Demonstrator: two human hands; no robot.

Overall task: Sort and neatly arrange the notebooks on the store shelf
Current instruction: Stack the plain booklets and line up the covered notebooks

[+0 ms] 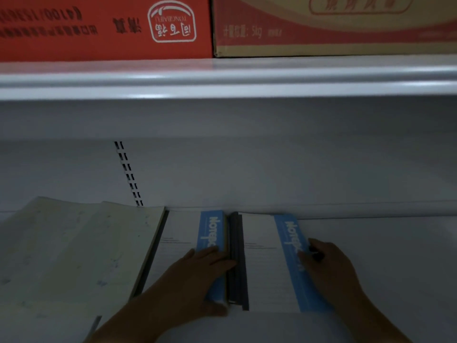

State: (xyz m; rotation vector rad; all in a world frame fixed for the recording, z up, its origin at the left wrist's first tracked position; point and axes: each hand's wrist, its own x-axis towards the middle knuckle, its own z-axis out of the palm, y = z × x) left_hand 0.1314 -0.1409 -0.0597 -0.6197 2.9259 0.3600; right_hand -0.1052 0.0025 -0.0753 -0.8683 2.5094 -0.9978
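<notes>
Two stacks of white notebooks with a blue "Notebook" band lie side by side on the white shelf (395, 256). My left hand (197, 276) rests flat on the left stack (183, 231), fingers straight, reaching its blue band by the dark spines (237, 263). On the right stack (262, 268), my right hand (326, 266) lies over the blue band and the stack's right edge, fingers bent over that edge. Left of both stacks lie pale notebooks (81, 248) with faint prints, overlapping one another.
An upper shelf edge (222, 82) overhangs the work area and carries a red carton (106, 26) and a tan carton (333, 26). A slotted upright (128, 174) runs down the back panel. Bare shelf surface extends to the right of the right stack.
</notes>
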